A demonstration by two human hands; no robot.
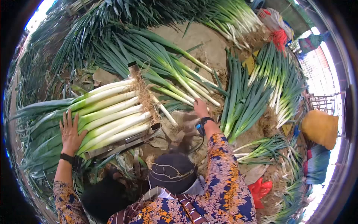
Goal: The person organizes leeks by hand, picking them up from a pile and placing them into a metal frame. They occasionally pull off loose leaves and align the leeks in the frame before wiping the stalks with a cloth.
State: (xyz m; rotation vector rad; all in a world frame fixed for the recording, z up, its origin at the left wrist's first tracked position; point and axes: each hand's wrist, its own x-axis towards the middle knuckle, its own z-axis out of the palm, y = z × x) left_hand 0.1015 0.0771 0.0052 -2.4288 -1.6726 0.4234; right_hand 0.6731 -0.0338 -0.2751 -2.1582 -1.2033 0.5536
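My left hand (71, 132) lies flat, fingers spread, on the green part of a row of large leeks (108, 112). These leeks rest side by side on a low wooden stand (130, 141), with white shafts and hairy roots pointing right. My right hand (201, 109) reaches forward to the white ends of loose leeks (177, 80) on the ground. Its fingers are closed at the end of one leek; the fingertips are partly hidden. A single leek (167, 114) lies between the stand and my right hand.
Leafy leeks (123, 16) are heaped at the back left. Bundles of leeks (242, 93) lie to the right, with smaller ones (264, 149) nearer me. A red plastic bag (260, 191) is at lower right, and an orange-brown rounded object (319, 128) at far right.
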